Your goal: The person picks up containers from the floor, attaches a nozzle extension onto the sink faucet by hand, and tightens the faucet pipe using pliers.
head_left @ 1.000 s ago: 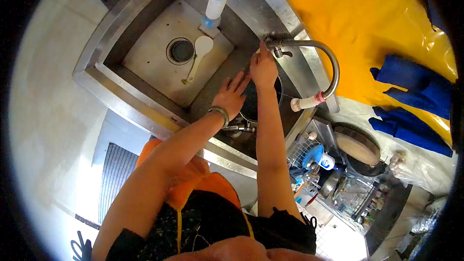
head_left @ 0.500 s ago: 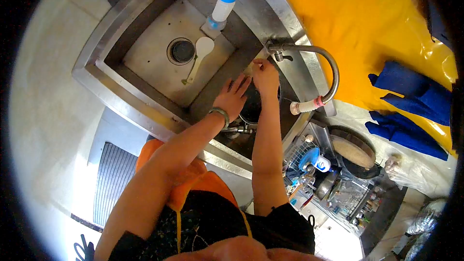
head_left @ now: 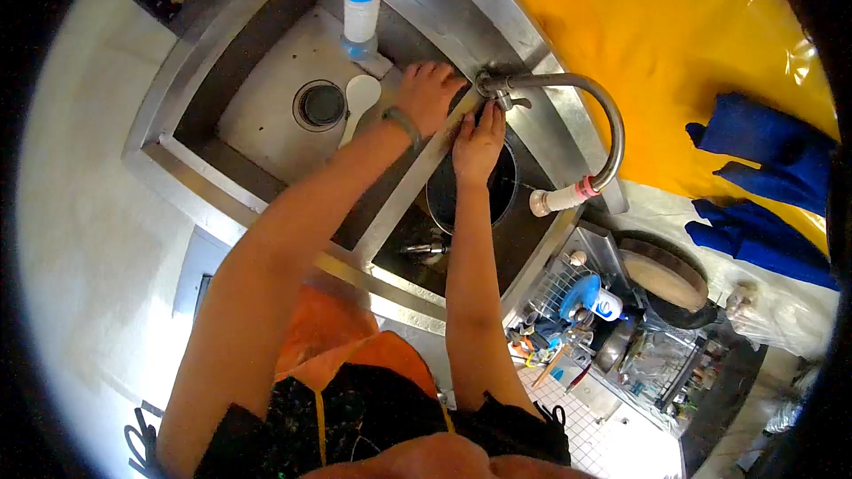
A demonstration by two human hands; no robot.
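Observation:
My left hand [head_left: 429, 99], a bracelet on its wrist, reaches over the left sink basin, its fingers slightly bent by the steel divider [head_left: 417, 182]. Nothing shows in it. My right hand [head_left: 479, 146] has its fingers stretched out, with the tips beside the base of the curved tap [head_left: 612, 129]; whether they touch it I cannot tell. Beneath that hand, a dark round pot [head_left: 504, 186] sits in the right basin. A white rice paddle [head_left: 362, 96] lies in the left basin by the drain [head_left: 320, 106], its handle partly behind my left forearm.
A second tap with a white and blue filter [head_left: 360, 18] hangs over the left basin. Yellow sheeting [head_left: 621, 27] covers the area beyond, with blue cloth pieces [head_left: 754, 146] on it. At right stand a dish rack [head_left: 555, 288] and a round wooden board [head_left: 666, 275].
My left hand has moved up and away from the pot towards the divider's far end. The right hand has shifted slightly, its fingers going from pinched to stretched out. The view has tilted.

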